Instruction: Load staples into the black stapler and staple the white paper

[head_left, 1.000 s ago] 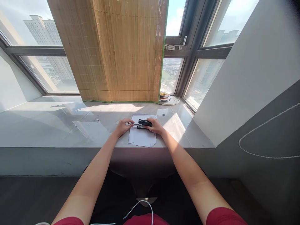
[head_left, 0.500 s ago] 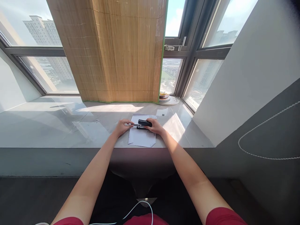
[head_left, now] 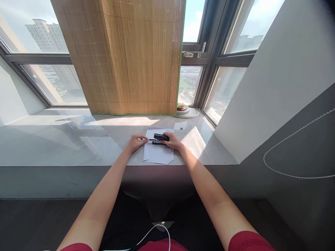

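A black stapler [head_left: 160, 137] is held over white paper [head_left: 158, 156] on the sill, its upper and lower arms parted. My right hand [head_left: 173, 140] is closed around its right end. From the left, my left hand [head_left: 136, 142] pinches a thin metal slide [head_left: 151, 139] that sticks out between the stapler's arms. Whether any staples lie inside is too small to tell. The paper lies flat near the sill's front edge, with both hands at its upper half.
A small dark piece [head_left: 181, 128], perhaps a strip of staples, lies right of the paper. Stacked plates [head_left: 187, 112] stand by the window corner. A bamboo blind [head_left: 133, 62] hangs down to the pale sill [head_left: 52, 146]. At right dangles a beaded cord [head_left: 277, 170].
Both hands keep their hold on the stapler and its slide, almost in the same place. The whole view has shifted very slightly.
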A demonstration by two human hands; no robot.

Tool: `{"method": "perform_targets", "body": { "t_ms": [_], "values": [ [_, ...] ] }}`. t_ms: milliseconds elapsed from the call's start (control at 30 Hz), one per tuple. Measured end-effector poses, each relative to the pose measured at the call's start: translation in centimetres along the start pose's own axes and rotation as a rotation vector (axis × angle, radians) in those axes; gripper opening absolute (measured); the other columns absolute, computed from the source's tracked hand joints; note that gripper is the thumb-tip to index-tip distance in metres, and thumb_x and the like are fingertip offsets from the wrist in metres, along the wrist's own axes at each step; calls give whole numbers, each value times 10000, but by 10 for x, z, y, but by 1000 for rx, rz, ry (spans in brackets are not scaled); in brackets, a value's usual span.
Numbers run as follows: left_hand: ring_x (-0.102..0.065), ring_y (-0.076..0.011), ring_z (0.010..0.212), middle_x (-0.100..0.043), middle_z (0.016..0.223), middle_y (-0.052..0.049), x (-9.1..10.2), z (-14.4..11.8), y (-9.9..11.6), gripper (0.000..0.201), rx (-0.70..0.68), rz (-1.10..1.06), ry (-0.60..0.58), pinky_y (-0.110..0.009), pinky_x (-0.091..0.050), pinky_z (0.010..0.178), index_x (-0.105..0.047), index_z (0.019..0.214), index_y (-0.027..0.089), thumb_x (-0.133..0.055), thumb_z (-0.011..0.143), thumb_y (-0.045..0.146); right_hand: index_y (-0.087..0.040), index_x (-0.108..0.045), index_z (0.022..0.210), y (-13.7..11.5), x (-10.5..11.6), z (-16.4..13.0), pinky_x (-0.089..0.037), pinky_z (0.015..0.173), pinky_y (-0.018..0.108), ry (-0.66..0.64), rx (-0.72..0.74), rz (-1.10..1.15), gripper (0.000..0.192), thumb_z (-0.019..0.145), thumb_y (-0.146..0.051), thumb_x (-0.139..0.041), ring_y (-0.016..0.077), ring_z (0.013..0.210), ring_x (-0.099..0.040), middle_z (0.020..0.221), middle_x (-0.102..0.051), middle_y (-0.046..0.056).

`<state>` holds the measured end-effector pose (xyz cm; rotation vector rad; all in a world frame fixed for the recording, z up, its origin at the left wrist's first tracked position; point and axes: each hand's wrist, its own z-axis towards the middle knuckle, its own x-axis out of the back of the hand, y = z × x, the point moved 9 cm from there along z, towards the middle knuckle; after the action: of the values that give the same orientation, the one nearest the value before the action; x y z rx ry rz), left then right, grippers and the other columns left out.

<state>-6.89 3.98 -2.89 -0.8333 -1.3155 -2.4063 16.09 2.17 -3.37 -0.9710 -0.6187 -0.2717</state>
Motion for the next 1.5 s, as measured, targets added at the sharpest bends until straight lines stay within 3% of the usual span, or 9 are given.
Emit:
{"method": "perform_targets", "body": {
  "t_ms": [333, 467, 767, 867, 1000, 1133, 1367, 1433, 1500],
  "values": [
    [-676, -200, 835, -810, 943, -40, 2, -2, 5, 181, -27, -34, 32, -348, -498, 838, -823, 949, 236, -745, 848, 364, -185, -684, 907, 0, 12, -2, -410, 763, 289, 75, -22, 88, 310, 794, -468, -740, 189, 816, -582, 848, -652, 6],
    [-661, -191, 880, -785, 1006, -31, -11, -3, 16, 336, -81, -23, -81, -321, -484, 798, -755, 1125, 231, -805, 800, 300, -191, -681, 955, -19, -4, -2, -420, 800, 301, -61, 91, 68, 317, 818, -472, -736, 191, 848, -581, 902, -659, 20],
    [-566, -171, 844, -625, 1000, -17, -22, -4, 23, 230, -256, 53, -130, -324, -496, 837, -641, 1022, 223, -768, 832, 199, -200, -623, 1027, -33, -29, -3, -432, 794, 307, -215, 192, 78, 362, 909, -539, -677, 200, 878, -573, 964, -651, 39],
    [-576, -191, 875, -619, 1006, -32, -16, -3, 20, 153, -246, 94, -53, -350, -500, 871, -616, 1038, 225, -661, 903, 170, -200, -628, 1040, -32, -26, -4, -436, 802, 311, -190, 181, 81, 369, 912, -542, -679, 202, 883, -581, 970, -651, 36],
    [-582, -241, 978, -587, 990, -78, 11, 0, 4, 215, -143, 186, 234, -407, -492, 935, -591, 1038, 210, -431, 963, 88, -202, -646, 1070, -33, -22, -15, -449, 830, 317, -219, 165, 64, 369, 912, -532, -689, 210, 915, -601, 1002, -668, 41],
    [-586, -249, 979, -534, 1023, -89, 18, 1, -17, 233, -22, 202, 306, -418, -500, 940, -581, 986, 207, -425, 910, 51, -209, -663, 1093, -20, 4, -45, -469, 839, 335, -208, 94, 15, 380, 901, -534, -710, 222, 921, -618, 1019, -679, 49],
    [-568, -246, 934, -485, 1049, -80, -3, 2, -33, 345, 51, 252, 158, -405, -505, 910, -639, 949, 222, -445, 802, -22, -219, -684, 1132, 17, 62, -85, -505, 859, 383, -213, -81, 9, 487, 874, -633, -693, 263, 953, -646, 1044, -707, 78],
    [-563, -255, 978, -483, 1059, -83, -4, 3, -34, 369, 48, 264, 155, -410, -498, 938, -651, 934, 225, -445, 781, -39, -218, -685, 1173, 29, 78, -78, -517, 857, 389, -129, -121, 45, 547, 931, -690, -554, 265, 954, -654, 1052, -717, 99],
    [-560, -259, 998, -479, 1050, -82, -3, 3, -34, 377, 52, 265, 164, -411, -495, 955, -662, 920, 227, -447, 772, -45, -208, -682, 1180, 47, 99, -66, -527, 846, 390, 70, -199, 9, 592, 1002, -678, -368, 258, 927, -657, 1032, -718, 117]
  ]
}}
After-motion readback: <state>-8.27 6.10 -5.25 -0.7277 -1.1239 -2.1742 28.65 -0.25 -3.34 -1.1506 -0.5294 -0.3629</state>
